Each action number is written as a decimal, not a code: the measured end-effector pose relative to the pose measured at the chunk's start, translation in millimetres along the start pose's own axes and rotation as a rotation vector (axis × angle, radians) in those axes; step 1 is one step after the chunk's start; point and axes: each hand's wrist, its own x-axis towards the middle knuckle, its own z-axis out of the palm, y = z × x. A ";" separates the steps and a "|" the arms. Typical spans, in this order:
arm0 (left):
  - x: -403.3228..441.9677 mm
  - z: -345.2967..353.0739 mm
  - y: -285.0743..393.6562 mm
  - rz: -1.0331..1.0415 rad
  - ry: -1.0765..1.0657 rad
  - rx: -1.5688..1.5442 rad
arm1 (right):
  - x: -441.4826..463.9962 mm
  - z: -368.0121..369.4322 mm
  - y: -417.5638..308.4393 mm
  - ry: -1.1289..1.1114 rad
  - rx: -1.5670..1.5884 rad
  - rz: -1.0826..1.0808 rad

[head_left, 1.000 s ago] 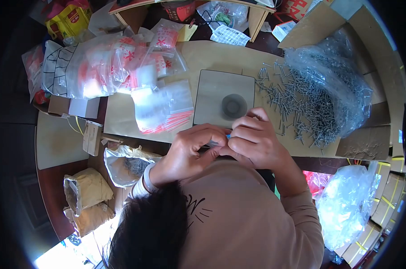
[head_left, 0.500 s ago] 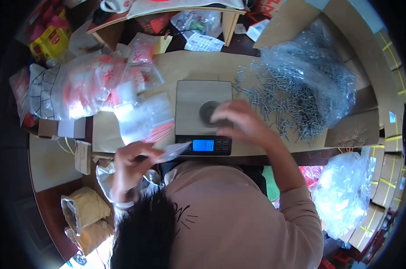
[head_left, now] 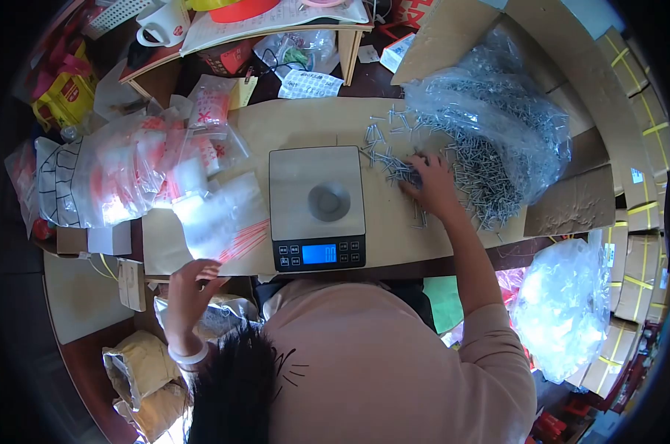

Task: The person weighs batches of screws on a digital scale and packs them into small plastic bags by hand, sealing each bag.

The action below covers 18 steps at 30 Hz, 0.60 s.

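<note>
My right hand [head_left: 435,183] is at the left side of the loose pile of screws [head_left: 490,177], its fingers and thumb spread and touching several screws. My left hand [head_left: 191,296] is held at the table's front edge by the stack of clear zip bags [head_left: 228,214] with red seal lines. Its fingers are bent with a gap to the thumb, and I see nothing between them. Between my hands stands a digital scale [head_left: 316,166] with a lit blue display [head_left: 319,254]. A small round grey dish [head_left: 329,202] sits on its plate with no screws visible in it.
A large clear bag of screws [head_left: 490,96] spills from an open carton [head_left: 572,170] at right. Packed plastic bags [head_left: 128,166] lie at left. A wooden shelf [head_left: 346,55] with a mug [head_left: 163,24] stands behind. Brown paper [head_left: 298,118] covers the tabletop.
My right hand has left the dish and moved right to the screws. A small clear bag in my left hand is no longer seen there; that hand has moved slightly down and left.
</note>
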 end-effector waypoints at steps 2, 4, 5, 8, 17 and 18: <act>16.4 12.3 16.0 0.100 -0.018 0.049 | -4.1 2.8 13.5 0.031 0.129 -0.059; 30.4 23.5 30.6 0.167 -0.056 0.064 | 0.6 -0.6 24.0 0.013 0.277 -0.067; 37.1 30.6 36.5 0.214 -0.040 0.017 | 4.5 -3.7 29.5 0.028 0.304 -0.089; 55.7 61.1 50.3 0.308 0.005 -0.106 | 16.3 -13.9 44.0 0.036 0.467 -0.074; 98.6 157.4 81.1 0.370 0.211 -0.192 | 39.8 -41.8 47.3 -0.160 0.740 0.125; 103.3 162.1 85.3 0.367 0.206 -0.180 | 43.0 -49.2 31.3 -0.156 0.747 0.029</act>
